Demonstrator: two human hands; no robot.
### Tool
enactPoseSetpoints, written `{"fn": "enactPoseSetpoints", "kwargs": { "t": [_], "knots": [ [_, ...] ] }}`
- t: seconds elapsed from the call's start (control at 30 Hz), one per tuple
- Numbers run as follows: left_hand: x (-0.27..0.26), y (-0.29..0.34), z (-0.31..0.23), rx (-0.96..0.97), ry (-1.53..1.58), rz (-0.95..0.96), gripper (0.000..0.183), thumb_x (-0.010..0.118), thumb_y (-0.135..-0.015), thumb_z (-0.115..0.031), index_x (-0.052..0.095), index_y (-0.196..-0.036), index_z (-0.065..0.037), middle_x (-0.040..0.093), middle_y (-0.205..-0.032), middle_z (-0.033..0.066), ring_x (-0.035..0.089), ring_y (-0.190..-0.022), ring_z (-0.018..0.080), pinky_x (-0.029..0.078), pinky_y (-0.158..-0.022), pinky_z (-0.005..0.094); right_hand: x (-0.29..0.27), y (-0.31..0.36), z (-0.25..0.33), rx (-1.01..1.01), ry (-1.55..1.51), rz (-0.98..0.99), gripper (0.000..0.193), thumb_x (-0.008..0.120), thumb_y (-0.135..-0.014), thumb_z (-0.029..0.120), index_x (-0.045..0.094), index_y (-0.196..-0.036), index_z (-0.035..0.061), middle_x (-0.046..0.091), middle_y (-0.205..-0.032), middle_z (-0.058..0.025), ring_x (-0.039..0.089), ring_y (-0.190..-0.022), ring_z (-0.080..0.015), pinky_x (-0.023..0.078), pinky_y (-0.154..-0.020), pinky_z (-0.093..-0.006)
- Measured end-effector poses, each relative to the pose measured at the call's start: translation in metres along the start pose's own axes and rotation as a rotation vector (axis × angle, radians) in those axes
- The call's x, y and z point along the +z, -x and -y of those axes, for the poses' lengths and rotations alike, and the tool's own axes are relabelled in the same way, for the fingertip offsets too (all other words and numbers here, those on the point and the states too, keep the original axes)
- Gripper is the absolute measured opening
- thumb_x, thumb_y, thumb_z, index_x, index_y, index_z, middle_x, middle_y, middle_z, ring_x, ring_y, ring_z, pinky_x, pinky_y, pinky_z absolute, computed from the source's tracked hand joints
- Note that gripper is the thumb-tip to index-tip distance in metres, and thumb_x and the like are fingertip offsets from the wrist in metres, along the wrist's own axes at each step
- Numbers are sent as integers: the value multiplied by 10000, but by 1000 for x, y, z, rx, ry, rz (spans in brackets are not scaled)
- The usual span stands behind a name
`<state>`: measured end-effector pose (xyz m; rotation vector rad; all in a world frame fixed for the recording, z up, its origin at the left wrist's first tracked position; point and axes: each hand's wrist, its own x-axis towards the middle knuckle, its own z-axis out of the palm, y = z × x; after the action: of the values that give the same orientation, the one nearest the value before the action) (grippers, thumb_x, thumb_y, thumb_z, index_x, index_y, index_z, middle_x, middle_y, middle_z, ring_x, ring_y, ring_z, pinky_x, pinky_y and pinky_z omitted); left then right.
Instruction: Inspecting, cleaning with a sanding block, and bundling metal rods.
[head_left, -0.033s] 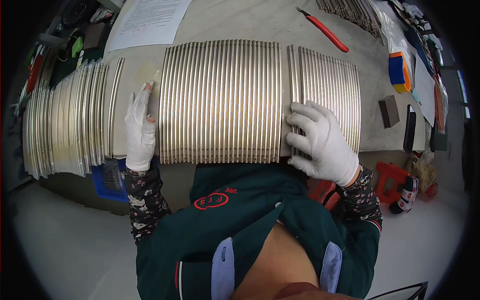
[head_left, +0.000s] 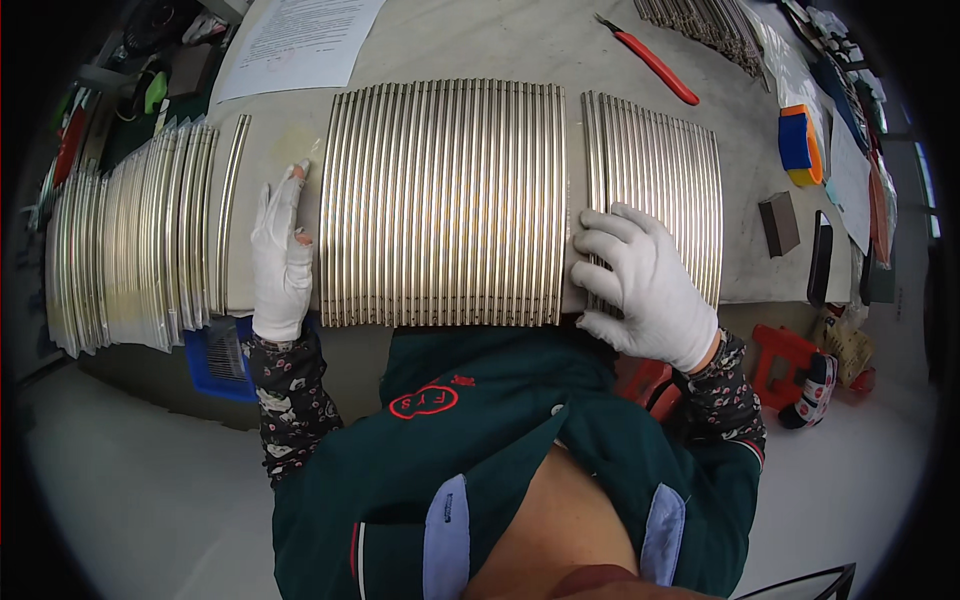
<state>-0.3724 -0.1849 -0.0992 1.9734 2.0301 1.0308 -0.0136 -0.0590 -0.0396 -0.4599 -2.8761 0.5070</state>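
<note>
metal rods (head_left: 665, 165), right fingers (head_left: 606, 246) parted over them, left fingers (head_left: 284, 205) extended beside

head view | head-worn, facing steeply down (wide fisheye) | close above table (head_left: 500, 45)

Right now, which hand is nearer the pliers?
Right. The right hand is over rods, on the near side of the pliers; the left hand is well to their left, beside the wide row.

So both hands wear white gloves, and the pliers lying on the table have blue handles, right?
Not quite: the pliers have red handles, as the head view shows; the left hand and right hand do wear white gloves.
</note>
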Motion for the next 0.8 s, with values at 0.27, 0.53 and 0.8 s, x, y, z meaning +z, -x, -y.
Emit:
{"fn": "enactPoseSetpoints", "kwargs": {
  "t": [0.27, 0.53, 0.8],
  "knots": [
    [-6, 1, 1, 4, 2, -3, 748, 263, -986, -580, 417, -1393, 29, 512, -1377, 192, 420, -1323, 397, 190, -1147, 521, 1, -11, 8, 21, 24, 195, 550, 793, -547, 230, 587, -1038, 93, 535, -1098, -113, 501, -1168, -323, 350, -1049, -506],
    [-11, 4, 4, 13, -26, -14, 756, 264, -985, -583, 430, -1378, 42, 518, -1364, 200, 435, -1303, 410, 213, -1136, 525, 5, -26, 19, -24, 14, 145, 419, 775, -601, 272, 604, -929, 75, 576, -1000, -107, 534, -1108, -306, 381, -1012, -476],
    [-15, 6, 9, 38, -36, -15, 718, 279, -993, -556, 448, -1354, 41, 538, -1342, 189, 464, -1276, 401, 230, -1128, 529, 10, -35, 27, -76, 8, 63, 398, 771, -619, 273, 599, -928, 91, 554, -938, -98, 543, -1056, -292, 387, -1004, -468]
  ]
}}
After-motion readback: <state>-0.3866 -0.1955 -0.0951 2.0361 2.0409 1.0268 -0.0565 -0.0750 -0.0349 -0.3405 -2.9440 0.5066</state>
